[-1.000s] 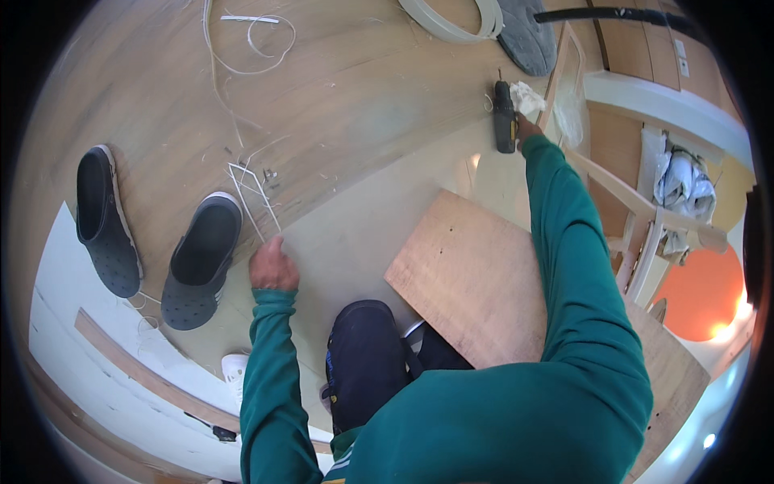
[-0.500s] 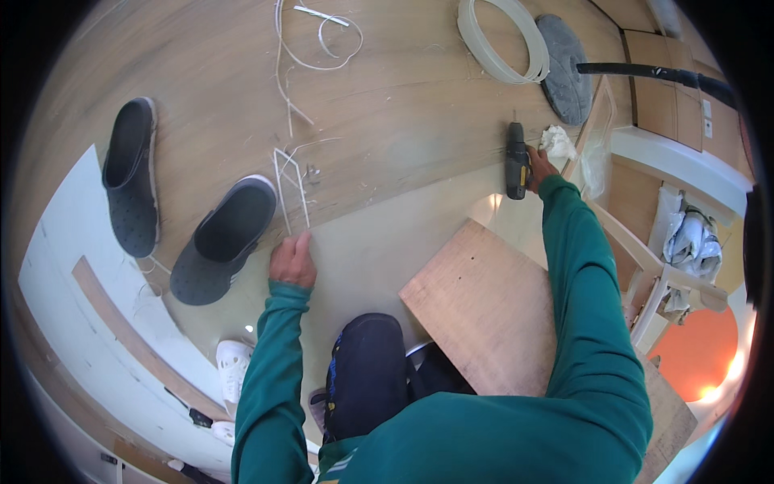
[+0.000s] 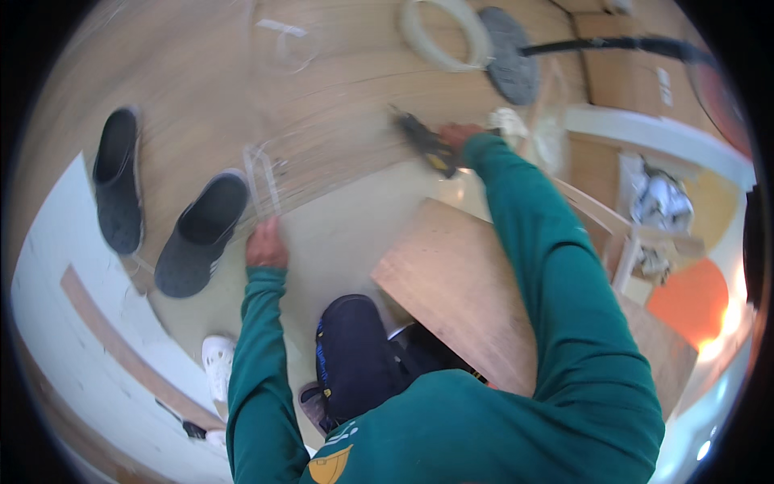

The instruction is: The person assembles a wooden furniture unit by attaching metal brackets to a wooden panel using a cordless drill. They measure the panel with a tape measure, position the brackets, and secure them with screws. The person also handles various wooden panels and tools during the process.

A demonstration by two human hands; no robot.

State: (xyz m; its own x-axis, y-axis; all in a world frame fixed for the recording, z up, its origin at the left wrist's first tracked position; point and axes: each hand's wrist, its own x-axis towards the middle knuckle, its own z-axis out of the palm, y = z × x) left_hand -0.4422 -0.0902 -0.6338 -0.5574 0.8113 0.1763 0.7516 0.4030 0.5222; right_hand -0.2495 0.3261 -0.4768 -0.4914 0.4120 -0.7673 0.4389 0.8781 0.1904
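My left hand, closed, grips the lower end of a thin white bent strip, which stretches away from me over the wooden surface. My right hand is wrapped round a dark cordless drill, blurred by motion; its front end points to the far left. A square-cornered wooden board lies below the drill, beside my right forearm. To the left of my left hand rests a dark clog, and a second dark clog lies farther left.
A coil of pale strip and a grey round base with a black pole are at the far right. Crumpled white material lies by my right hand. White shoes and a white panel are at left.
My right hand has swung the drill leftward, and it has turned from pointing away to pointing far left. The whole view has shifted slightly. My left hand still grips the strip.
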